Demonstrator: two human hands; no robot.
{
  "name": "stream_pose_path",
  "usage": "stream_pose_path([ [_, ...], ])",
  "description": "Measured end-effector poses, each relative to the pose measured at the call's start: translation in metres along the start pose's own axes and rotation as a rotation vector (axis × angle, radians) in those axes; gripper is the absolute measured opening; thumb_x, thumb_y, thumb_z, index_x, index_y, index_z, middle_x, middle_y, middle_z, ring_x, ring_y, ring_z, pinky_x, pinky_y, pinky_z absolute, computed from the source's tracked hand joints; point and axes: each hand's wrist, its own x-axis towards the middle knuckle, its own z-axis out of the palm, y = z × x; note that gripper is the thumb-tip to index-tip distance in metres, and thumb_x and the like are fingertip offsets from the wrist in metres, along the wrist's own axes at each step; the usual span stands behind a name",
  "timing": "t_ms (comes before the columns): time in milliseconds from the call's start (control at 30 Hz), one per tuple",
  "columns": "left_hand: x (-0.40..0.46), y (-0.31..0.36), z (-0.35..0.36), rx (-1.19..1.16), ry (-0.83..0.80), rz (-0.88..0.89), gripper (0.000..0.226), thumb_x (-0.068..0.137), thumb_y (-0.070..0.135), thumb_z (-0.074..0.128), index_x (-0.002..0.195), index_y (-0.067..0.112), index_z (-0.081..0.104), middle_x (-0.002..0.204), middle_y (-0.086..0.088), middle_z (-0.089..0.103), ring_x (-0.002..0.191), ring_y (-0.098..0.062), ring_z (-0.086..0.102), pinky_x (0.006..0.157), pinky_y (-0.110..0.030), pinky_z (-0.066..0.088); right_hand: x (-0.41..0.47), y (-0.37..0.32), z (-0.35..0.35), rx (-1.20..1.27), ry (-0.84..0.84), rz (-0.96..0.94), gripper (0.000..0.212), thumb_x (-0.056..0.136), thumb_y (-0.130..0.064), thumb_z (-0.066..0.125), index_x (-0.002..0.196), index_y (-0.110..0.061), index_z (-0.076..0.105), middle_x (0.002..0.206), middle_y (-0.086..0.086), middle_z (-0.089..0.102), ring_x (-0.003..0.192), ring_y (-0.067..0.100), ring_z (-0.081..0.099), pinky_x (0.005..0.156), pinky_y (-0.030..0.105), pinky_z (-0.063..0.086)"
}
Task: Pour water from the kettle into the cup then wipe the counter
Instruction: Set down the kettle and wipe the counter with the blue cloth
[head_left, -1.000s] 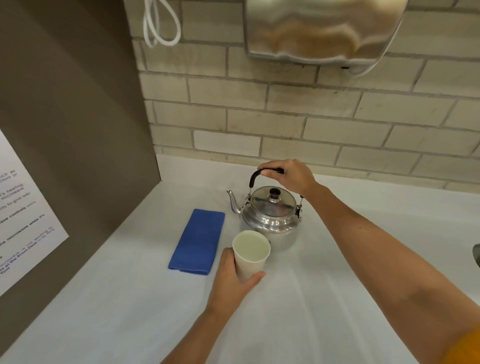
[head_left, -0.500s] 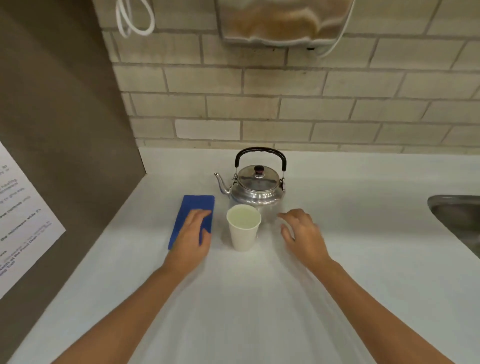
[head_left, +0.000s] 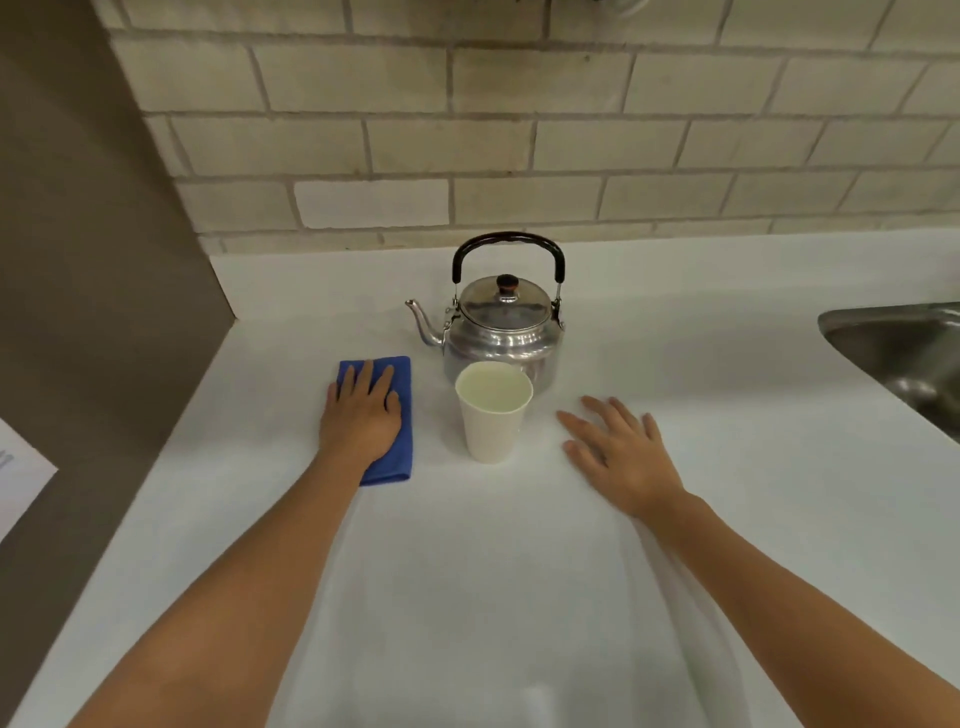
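smooth white counter (head_left: 467, 597) | left hand (head_left: 363, 415) flat on blue cloth (head_left: 400, 457)

No text can be read (the paper sheet (head_left: 21, 478) shows only blurred marks).

My left hand (head_left: 363, 415) lies flat on the blue cloth (head_left: 397, 447). Right of my fingers stands the cup (head_left: 492, 423), kettle (head_left: 501, 332) behind it; my right hand (head_left: 618, 452) spreads beyond.
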Motion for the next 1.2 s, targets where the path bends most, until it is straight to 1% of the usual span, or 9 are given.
stream_pose_path([
  [167,-0.041,-0.023,-0.002,0.007,0.067,0.095,0.049,0.096,0.027,0.029,0.144,0.019,0.025,0.156,-0.009,0.018,0.143,-0.027,0.015,0.116,-0.044,0.013,0.000,-0.001,-0.002,-0.003,-0.022,0.002,0.041,0.093,-0.050,0.033,0.133,-0.046,0.034,0.150,-0.005,0.028,0.141,0.020,0.014,0.113,0.052,0.013],
  [233,-0.058,-0.032,-0.007,0.013,0.108,0.018,0.048,0.096,0.026,0.032,0.143,0.016,0.029,0.155,-0.014,0.021,0.142,-0.032,0.017,0.115,-0.048,0.016,0.000,-0.003,-0.003,0.006,-0.037,0.015,0.040,0.094,-0.048,0.031,0.134,-0.045,0.033,0.150,-0.005,0.027,0.141,0.021,0.012,0.114,0.052,0.012],
  [333,-0.090,-0.011,-0.006,0.024,0.125,-0.167,0.051,0.096,0.027,0.026,0.145,0.014,0.021,0.156,-0.017,0.016,0.143,-0.034,0.012,0.116,-0.048,0.012,-0.001,-0.005,-0.004,0.004,-0.038,0.019,0.040,0.095,-0.045,0.031,0.134,-0.042,0.035,0.150,-0.002,0.027,0.141,0.024,0.011,0.113,0.053,0.012],
  [467,-0.150,0.078,0.015,-0.007,0.132,-0.348,0.053,0.097,0.029,0.018,0.146,0.012,0.007,0.157,-0.018,0.004,0.144,-0.034,0.002,0.118,-0.046,0.003,-0.002,-0.008,-0.007,0.040,-0.058,0.004,0.040,0.097,-0.040,0.029,0.136,-0.035,0.035,0.151,0.003,0.027,0.141,0.028,0.010,0.114,0.051,0.011],
  [600,-0.207,0.166,0.038,-0.013,0.125,-0.344,0.055,0.097,0.030,0.015,0.146,0.010,0.000,0.157,-0.020,-0.001,0.144,-0.036,-0.001,0.118,-0.046,0.001,-0.012,-0.004,-0.015,0.135,-0.100,-0.101,0.041,0.099,-0.033,0.028,0.138,-0.027,0.035,0.151,0.008,0.025,0.141,0.027,0.011,0.115,0.046,0.009],
  [700,-0.235,0.164,0.038,-0.041,0.121,-0.335,0.055,0.097,0.033,0.017,0.147,0.014,0.003,0.158,-0.015,-0.002,0.145,-0.031,-0.002,0.119,-0.043,0.001,-0.023,0.012,-0.024,0.171,-0.172,-0.184,0.042,0.098,-0.034,0.027,0.139,-0.029,0.032,0.153,0.007,0.020,0.142,0.027,0.007,0.117,0.046,0.007],
  [867,-0.253,0.133,0.028,-0.061,0.201,-0.560,0.056,0.097,0.032,0.020,0.147,0.012,0.005,0.157,-0.018,0.001,0.145,-0.033,0.001,0.118,-0.045,0.002,-0.031,0.058,-0.040,0.089,-0.142,-0.138,0.040,0.098,-0.033,0.027,0.137,-0.030,0.034,0.151,0.007,0.025,0.140,0.026,0.013,0.114,0.048,0.011],
  [1000,-0.231,0.184,0.039,0.016,0.199,-0.686,0.056,0.097,0.030,0.020,0.146,0.007,0.004,0.156,-0.023,0.004,0.143,-0.040,0.005,0.117,-0.048,0.004,-0.028,0.068,-0.047,0.067,-0.173,-0.143,0.041,0.098,-0.034,0.023,0.138,-0.030,0.031,0.152,0.004,0.022,0.141,0.024,0.010,0.113,0.050,0.010],
  [1200,-0.183,0.322,0.073,-0.037,0.078,-0.379,0.059,0.097,0.034,0.016,0.144,0.005,-0.005,0.155,-0.023,-0.006,0.143,-0.040,-0.007,0.117,-0.048,-0.005,-0.013,0.092,-0.059,0.132,-0.163,-0.130,0.043,0.099,-0.034,0.021,0.142,-0.030,0.023,0.155,0.003,0.018,0.143,0.023,0.008,0.114,0.051,0.008],
])
